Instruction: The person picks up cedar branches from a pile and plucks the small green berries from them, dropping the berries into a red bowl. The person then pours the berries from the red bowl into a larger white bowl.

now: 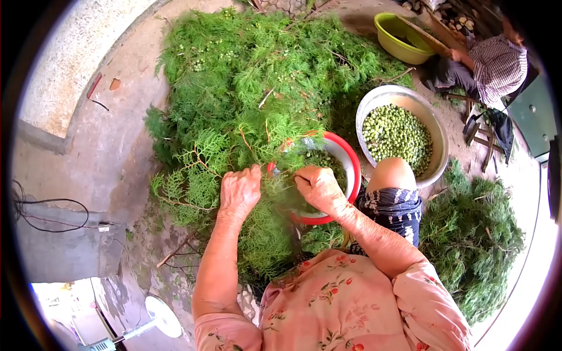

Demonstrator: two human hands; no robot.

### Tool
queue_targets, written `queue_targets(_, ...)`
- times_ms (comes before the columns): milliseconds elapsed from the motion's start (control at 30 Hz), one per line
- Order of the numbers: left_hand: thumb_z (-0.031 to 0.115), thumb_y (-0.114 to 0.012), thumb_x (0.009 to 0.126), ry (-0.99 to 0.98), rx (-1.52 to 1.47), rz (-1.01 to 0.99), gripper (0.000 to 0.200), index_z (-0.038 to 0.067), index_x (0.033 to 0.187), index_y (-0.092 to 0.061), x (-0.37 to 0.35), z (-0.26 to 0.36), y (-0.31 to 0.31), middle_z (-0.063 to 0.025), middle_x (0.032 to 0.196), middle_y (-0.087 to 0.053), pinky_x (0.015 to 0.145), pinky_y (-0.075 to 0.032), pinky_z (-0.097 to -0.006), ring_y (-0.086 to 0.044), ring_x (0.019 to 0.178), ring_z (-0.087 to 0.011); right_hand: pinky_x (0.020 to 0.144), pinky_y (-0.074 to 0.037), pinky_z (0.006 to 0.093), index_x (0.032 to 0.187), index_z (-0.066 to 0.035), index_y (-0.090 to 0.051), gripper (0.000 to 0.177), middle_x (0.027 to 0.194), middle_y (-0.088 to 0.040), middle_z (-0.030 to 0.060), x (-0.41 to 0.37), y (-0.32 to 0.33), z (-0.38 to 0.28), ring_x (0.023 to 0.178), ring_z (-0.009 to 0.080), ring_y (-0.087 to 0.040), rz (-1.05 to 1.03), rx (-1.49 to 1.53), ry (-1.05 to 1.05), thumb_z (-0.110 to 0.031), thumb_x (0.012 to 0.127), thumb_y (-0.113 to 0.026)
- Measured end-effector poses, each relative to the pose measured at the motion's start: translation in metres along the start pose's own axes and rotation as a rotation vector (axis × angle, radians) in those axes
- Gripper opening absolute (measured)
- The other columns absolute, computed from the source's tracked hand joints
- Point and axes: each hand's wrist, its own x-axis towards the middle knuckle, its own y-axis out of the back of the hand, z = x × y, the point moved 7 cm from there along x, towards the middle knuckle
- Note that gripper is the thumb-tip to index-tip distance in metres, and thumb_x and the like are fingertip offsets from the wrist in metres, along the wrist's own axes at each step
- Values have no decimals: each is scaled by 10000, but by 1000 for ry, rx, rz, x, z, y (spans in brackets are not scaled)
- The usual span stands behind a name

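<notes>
My left hand (240,188) is closed on a leafy green branch (202,161) that spreads out to its left and above it. My right hand (319,186) has its fingers pinched together over the left part of a red-rimmed basin (354,169); whatever lies between the fingertips is too small to make out. Some green berries lie inside that basin. Right of it stands a wide metal basin (440,137) holding many round green berries (398,136).
A large pile of green branches (252,76) lies ahead, and another pile (471,240) at the right. A yellow-green tub (410,54) stands at the back right, beside a seated person (497,64). A white fan (164,316) and black cable (55,202) are at the left.
</notes>
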Motion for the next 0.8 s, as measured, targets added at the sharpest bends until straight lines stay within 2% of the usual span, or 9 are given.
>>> queue_targets(133,14,-489,758,12,-4,-33,130,25,873,-548,1,0,-3,-95,631,-592,593,-475,-367,-603,566,-215,636,-465,413,934,-19,-590,206,756,-549,178,-1,-2,-2,722,358,-565,60,-204,69,-32,732,-548)
queue_targets(233,22,-488,753,7,-9,-45,135,24,872,-551,1,1,-1,-99,634,-594,597,-474,-366,-603,569,-222,721,-439,420,834,-5,-553,108,827,-527,173,-2,-6,-6,807,358,-522,61,-321,103,-29,732,-529)
queue_targets(333,28,-485,750,2,-22,-17,137,22,870,-552,0,1,1,-100,638,-595,601,-474,-366,-603,572,-225,721,-440,423,855,-5,-542,130,814,-523,169,0,-10,-5,792,360,-514,-21,-280,173,-26,727,-531)
queue_targets(433,30,-481,751,12,-27,-9,140,22,874,-547,-1,0,1,-99,639,-594,603,-473,-366,-604,576,-225,729,-443,432,879,-11,-559,154,827,-535,178,1,-6,-4,809,368,-525,-35,-211,98,-27,729,-531)
queue_targets(533,36,-478,765,-18,-21,13,131,26,876,-547,-1,2,1,-100,642,-596,600,-473,-361,-604,575,-222,689,-463,434,932,-15,-584,211,819,-554,188,1,-6,3,789,373,-559,35,-243,31,-9,737,-502)
queue_targets(633,69,-455,789,-1,-8,-47,109,45,862,-532,-2,1,-4,-90,632,-579,582,-454,-373,-591,575,-240,700,-469,437,930,-13,-597,225,836,-578,208,1,-6,10,781,382,-573,84,-198,1,-13,732,-492)
queue_targets(800,52,-466,790,-28,0,-25,101,38,857,-540,-2,6,1,-90,634,-590,594,-466,-358,-599,573,-218,721,-478,419,954,-25,-613,282,845,-598,216,-1,-13,17,773,376,-587,65,-131,-56,12,710,-478)
